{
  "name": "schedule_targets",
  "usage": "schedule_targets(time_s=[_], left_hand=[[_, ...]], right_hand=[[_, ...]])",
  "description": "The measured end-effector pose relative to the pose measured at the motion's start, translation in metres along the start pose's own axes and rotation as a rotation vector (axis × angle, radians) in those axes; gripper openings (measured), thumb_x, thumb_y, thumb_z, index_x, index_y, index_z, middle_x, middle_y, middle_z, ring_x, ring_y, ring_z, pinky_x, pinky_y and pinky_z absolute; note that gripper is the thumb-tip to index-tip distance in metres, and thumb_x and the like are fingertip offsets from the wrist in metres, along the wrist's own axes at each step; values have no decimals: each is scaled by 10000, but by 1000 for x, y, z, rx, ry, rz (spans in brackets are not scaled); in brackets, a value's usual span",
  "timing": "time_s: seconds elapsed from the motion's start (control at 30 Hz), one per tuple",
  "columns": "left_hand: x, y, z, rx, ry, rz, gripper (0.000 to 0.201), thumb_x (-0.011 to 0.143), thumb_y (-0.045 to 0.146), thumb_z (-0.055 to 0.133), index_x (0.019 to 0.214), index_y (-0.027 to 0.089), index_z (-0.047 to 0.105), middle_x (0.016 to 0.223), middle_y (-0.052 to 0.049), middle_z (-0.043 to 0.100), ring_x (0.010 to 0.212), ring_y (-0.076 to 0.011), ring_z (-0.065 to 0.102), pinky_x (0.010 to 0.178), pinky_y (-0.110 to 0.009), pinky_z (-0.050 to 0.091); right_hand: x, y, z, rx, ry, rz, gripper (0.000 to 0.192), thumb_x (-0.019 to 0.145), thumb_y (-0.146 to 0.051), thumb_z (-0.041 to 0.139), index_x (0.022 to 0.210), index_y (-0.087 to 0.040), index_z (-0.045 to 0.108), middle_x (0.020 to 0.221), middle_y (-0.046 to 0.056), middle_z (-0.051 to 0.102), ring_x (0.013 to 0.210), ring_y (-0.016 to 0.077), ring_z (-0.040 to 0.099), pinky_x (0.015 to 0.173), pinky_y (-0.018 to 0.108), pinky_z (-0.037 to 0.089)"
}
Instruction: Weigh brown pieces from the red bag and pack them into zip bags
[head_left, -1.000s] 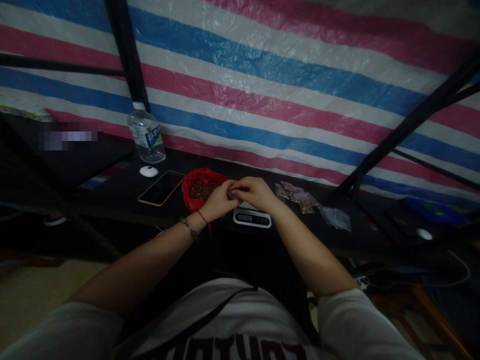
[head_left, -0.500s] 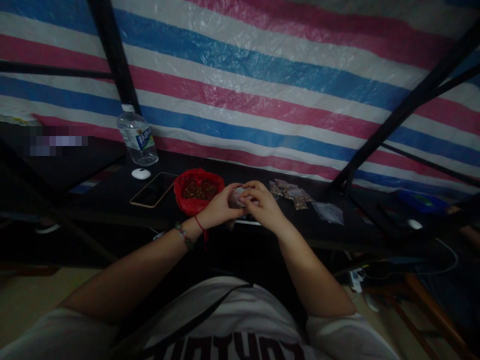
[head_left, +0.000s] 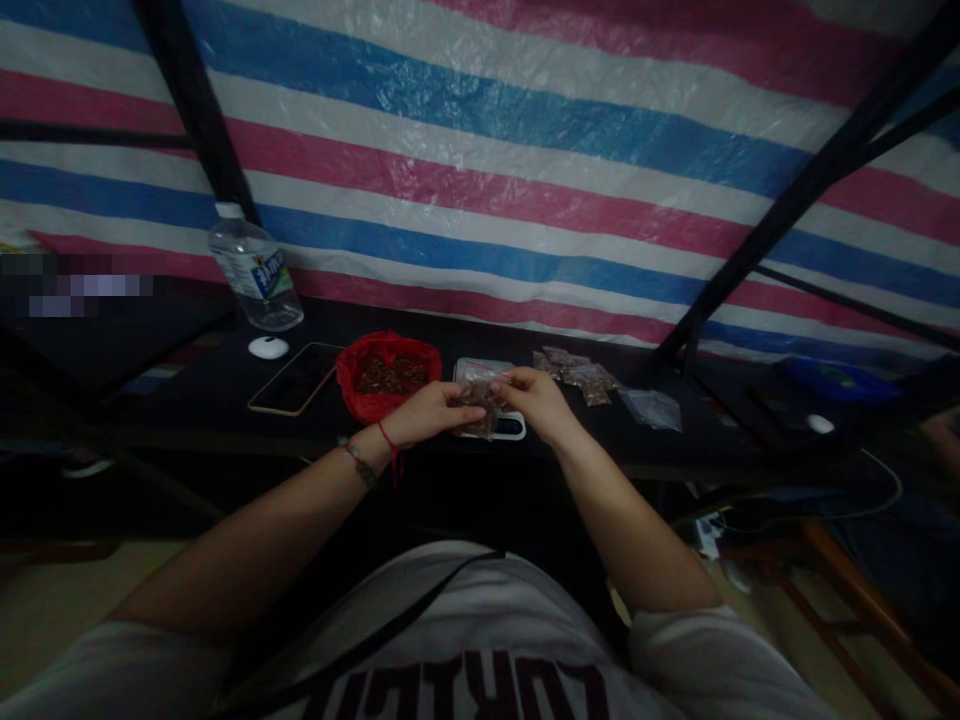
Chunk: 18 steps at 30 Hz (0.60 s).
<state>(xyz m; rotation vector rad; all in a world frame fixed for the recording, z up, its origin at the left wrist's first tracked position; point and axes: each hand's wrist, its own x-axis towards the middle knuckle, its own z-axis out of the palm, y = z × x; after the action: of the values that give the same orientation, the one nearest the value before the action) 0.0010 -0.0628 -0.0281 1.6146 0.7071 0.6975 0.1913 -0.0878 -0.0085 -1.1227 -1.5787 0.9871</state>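
Between my two hands is a small clear zip bag with brown bits in it. My left hand pinches its left side, thumb on top. My right hand has its fingertips closed on the upper right edge. Under the bag lies a white digital scale, partly covered; its display is too dark to read. Just left of my left hand stands a red plastic bag, rolled open, full of loose brown pieces. Several filled small bags lie to the right of my right hand.
Flat clear bags lie farther right on the black table. A phone, a white mouse and a clear plastic bottle stand at the left. Dark metal posts and a striped plastic sheet rise behind.
The bag, cupped between both hands before, is now lower and flatter, spread between the fingertips. My hands have moved apart a little, and more of the scale shows.
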Motion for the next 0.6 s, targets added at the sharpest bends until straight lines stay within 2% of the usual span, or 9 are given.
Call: schedule_targets(time_s=[0.2,0.37,0.47,0.53,0.6], left_hand=[[1,-3,3,-59,49,-49,376,656,406,733,887,117,671,808,-46,702,700,-161,633,642,-270,495],[3,-3,5,-65,45,45,396,690,435,700,932,121,678,925,-76,709,839,-199,647,787,-335,502],[5,-3,1,-26,194,143,415,697,438,694,972,128,680,987,-89,701,898,-210,638,858,-358,480],[6,-3,-2,6,336,167,404,693,456,692,929,128,687,947,-85,705,871,-206,639,850,-353,481],[6,-3,-5,33,411,168,389,681,467,699,876,131,688,888,-70,705,827,-195,640,821,-333,487]], right_hand=[[3,3,-3,139,166,13,270,632,-401,727,759,-170,668,661,-2,622,542,104,517,501,226,401],[4,1,-5,105,180,-5,252,629,-394,724,698,-166,643,603,-13,585,509,94,480,481,220,379],[4,2,-7,60,160,-15,250,644,-396,709,712,-164,641,595,-20,576,511,91,472,490,218,366],[4,3,-6,13,134,-29,241,660,-389,696,722,-162,645,597,-23,575,514,88,468,501,217,360],[4,4,-5,-14,124,-50,230,674,-383,685,728,-163,644,615,-20,584,526,89,475,514,219,364]])
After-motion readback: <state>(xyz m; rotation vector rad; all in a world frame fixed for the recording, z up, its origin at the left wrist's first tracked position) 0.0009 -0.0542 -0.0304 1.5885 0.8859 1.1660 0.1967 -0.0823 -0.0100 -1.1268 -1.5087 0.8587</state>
